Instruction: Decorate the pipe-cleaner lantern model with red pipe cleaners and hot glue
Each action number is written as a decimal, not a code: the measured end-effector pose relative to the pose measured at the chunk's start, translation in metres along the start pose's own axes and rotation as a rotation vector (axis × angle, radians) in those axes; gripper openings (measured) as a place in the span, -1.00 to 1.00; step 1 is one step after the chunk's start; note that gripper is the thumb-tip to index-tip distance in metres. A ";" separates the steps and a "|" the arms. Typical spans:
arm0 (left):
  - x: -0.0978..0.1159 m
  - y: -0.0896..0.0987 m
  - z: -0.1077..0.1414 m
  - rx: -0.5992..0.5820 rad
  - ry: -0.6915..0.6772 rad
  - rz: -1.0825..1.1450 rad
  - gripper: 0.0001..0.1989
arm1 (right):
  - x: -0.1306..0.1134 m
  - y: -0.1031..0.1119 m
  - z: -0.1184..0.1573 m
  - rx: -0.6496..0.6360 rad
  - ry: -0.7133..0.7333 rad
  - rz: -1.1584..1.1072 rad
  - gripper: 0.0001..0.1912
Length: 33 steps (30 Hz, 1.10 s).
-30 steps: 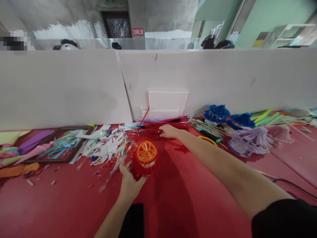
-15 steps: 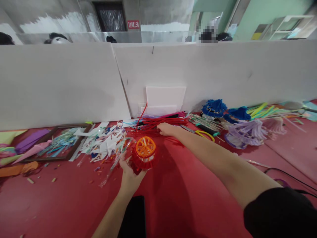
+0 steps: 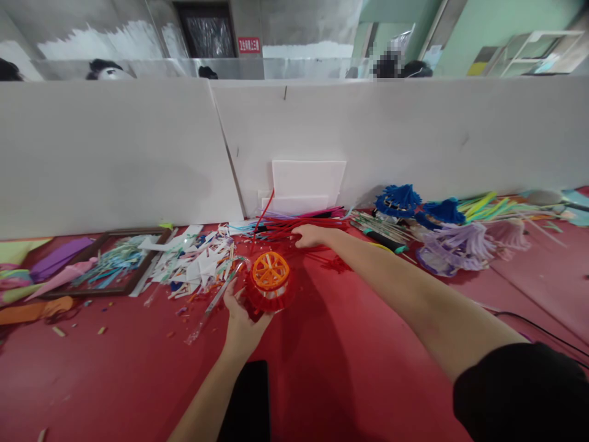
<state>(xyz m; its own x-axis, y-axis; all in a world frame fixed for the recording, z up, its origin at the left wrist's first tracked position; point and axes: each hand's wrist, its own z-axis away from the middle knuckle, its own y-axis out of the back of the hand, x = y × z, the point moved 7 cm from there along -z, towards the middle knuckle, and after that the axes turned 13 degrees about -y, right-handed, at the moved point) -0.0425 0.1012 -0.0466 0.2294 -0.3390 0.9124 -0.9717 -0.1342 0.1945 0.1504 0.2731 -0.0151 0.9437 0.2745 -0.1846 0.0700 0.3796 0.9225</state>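
An orange and red round craft piece (image 3: pixel 270 271) with a spoked top stands upright in my left hand (image 3: pixel 243 316), whose fingers and thumb wrap round its lower side. My right hand (image 3: pixel 307 236) is at the near edge of a bundle of red fuzzy sticks (image 3: pixel 280 228) by the partition. Its fingers are pressed together; whether a stick is between them is too small to tell. One red stick (image 3: pixel 264 215) leans up against white boards (image 3: pixel 308 178).
Paper scraps (image 3: pixel 202 264) and a wooden frame (image 3: pixel 147 270) lie left. Right are a green-black handled tool (image 3: pixel 385 240), blue (image 3: pixel 398 201) and lilac (image 3: pixel 460 245) craft pieces. A black phone-like object (image 3: pixel 248 402) lies in front; a white partition (image 3: pixel 391 135) stands behind.
My right hand has stayed near the red sticks, its fingers slightly shifted, and the right forearm has moved a little, covering more of the yellow-handled tool. My left hand still holds the craft piece.
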 end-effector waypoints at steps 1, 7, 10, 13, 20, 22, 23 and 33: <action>0.001 0.000 0.000 -0.001 0.007 0.000 -0.11 | 0.000 -0.002 0.000 -0.016 0.009 0.002 -0.65; 0.001 -0.002 0.001 -0.006 0.016 0.026 -0.11 | 0.001 -0.002 -0.003 0.008 0.010 0.000 -0.66; -0.002 -0.001 0.001 -0.001 0.015 0.015 -0.08 | 0.003 0.004 -0.005 0.058 0.000 -0.029 -0.65; -0.004 -0.001 0.001 0.004 0.007 0.013 -0.06 | 0.003 0.007 -0.005 0.040 0.004 -0.048 -0.64; -0.002 -0.001 0.000 0.010 0.004 0.001 -0.07 | 0.000 -0.003 0.004 -0.158 0.050 0.015 -0.65; -0.002 -0.001 0.000 0.012 0.009 0.007 -0.08 | 0.000 -0.004 0.004 -0.143 0.034 0.036 -0.65; -0.001 -0.001 0.000 0.013 0.010 0.012 -0.08 | 0.001 -0.004 0.003 -0.126 0.026 0.042 -0.65; -0.001 -0.002 0.001 -0.001 0.000 0.027 -0.09 | 0.007 -0.004 0.001 -0.064 0.023 0.070 -0.66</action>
<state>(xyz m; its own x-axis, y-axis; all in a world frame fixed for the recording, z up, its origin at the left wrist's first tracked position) -0.0409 0.1009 -0.0482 0.2031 -0.3424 0.9173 -0.9776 -0.1237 0.1703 0.1568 0.2722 -0.0198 0.9377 0.3228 -0.1287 -0.0177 0.4143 0.9100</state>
